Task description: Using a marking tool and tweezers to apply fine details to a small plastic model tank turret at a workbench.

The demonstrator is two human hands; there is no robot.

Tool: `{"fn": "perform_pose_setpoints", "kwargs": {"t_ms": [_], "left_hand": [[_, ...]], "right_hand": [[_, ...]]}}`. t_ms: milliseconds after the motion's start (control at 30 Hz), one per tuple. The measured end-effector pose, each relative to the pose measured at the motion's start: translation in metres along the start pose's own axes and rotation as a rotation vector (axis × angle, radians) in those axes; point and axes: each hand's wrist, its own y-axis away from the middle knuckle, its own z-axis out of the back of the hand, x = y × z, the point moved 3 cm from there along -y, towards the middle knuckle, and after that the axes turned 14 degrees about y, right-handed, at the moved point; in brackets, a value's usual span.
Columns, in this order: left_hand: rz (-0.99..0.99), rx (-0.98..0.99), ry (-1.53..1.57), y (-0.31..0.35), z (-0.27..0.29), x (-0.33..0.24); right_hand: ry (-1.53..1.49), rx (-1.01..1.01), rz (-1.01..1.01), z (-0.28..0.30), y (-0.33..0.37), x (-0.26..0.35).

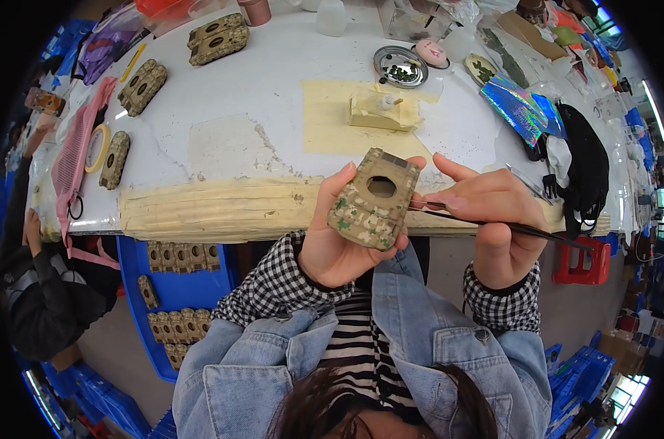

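My left hand (323,249) holds a camouflage-patterned plastic shell (361,221), shaped like a small tank hull. A round hole opens in its upper part, and green patches show on the lower part. Just above the table's near edge, the shell is tilted, with my fingers and thumb around its sides. My right hand (504,208) grips black tweezers (533,233) between thumb and fingers. Their thin tips reach the shell's right side, beside my left fingers. Whether anything sits between the tips is too small to tell.
Beyond the shell stands a tape-covered block (379,117). A round metal dish (380,64) holds small dark green bits. More camouflage shells (143,86) lie at the left and back. A blue tray (189,282) with several shells is below left. A black mask (584,157) lies right.
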Motion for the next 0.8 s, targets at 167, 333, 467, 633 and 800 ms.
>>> {"fn": "perform_pose_setpoints", "kwargs": {"t_ms": [167, 333, 467, 633, 800], "left_hand": [[-0.079, 0.032, -0.253, -0.002, -0.009, -0.002], [-0.149, 0.1, -0.411, 0.001, -0.013, -0.008], [-0.202, 0.092, -0.42, 0.004, -0.011, -0.008], [-0.221, -0.048, -0.339, 0.003, -0.013, -0.002], [-0.07, -0.006, -0.094, 0.004, -0.011, 0.003]], "right_hand": [[-0.051, -0.093, -0.027, 0.001, 0.007, -0.003], [-0.098, -0.077, -0.032, -0.008, 0.021, 0.0], [-0.126, -0.006, 0.015, -0.021, 0.031, 0.004], [-0.104, -0.086, 0.063, -0.032, 0.031, 0.004], [-0.039, -0.147, 0.022, -0.03, 0.027, 0.003]]}}
